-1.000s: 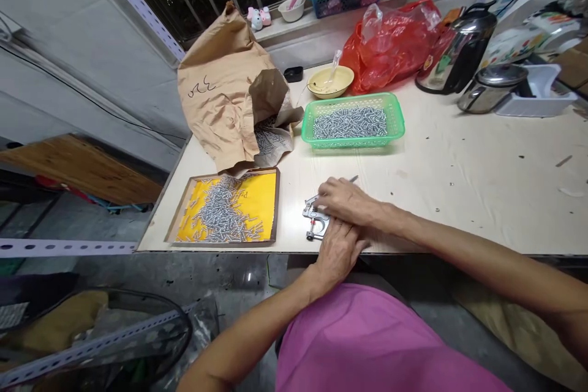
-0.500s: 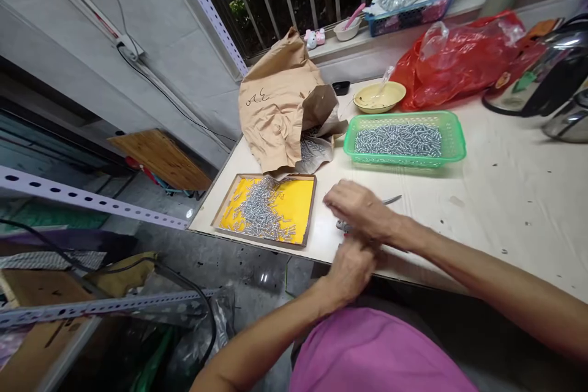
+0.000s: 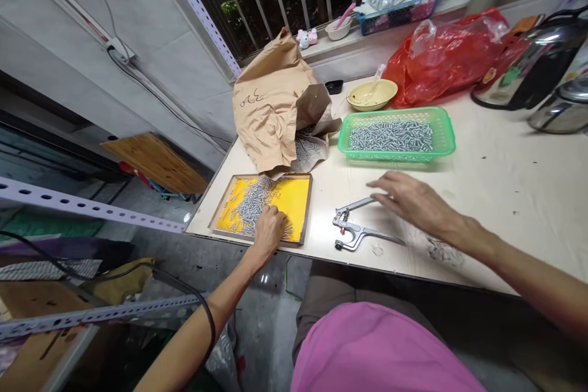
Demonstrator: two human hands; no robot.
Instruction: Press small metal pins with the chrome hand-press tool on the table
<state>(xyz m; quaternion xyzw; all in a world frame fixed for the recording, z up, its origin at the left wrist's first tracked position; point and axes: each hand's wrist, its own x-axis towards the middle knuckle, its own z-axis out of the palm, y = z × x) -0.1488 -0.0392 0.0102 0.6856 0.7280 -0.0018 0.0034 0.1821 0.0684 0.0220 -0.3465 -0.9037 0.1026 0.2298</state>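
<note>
My left hand [image 3: 270,228] is down in a shallow tray [image 3: 309,211] with a yellow bottom. Its fingers are curled and closed among small silvery metal pieces [image 3: 252,202]; what they pinch is hidden. On the table to the right lie metal snap pliers [image 3: 356,234], with a spring and a C-shaped jaw, their handles spread apart. Over the end of the upper handle hovers my right hand [image 3: 408,201], fingers stretched and apart, holding nothing. Whether it touches the handle I cannot tell.
A green basket [image 3: 443,148] of similar metal pieces stands behind the pliers. Against the wall leans an opened brown paper bag [image 3: 271,104], metal pieces at its mouth. Farther back are a yellow bowl [image 3: 388,93], a red plastic bag [image 3: 441,67] and a kettle [image 3: 528,67].
My left hand has moved left from the pliers into the tray. The right hand has shifted right and opened off the pliers, which now lie uncovered on the table.
</note>
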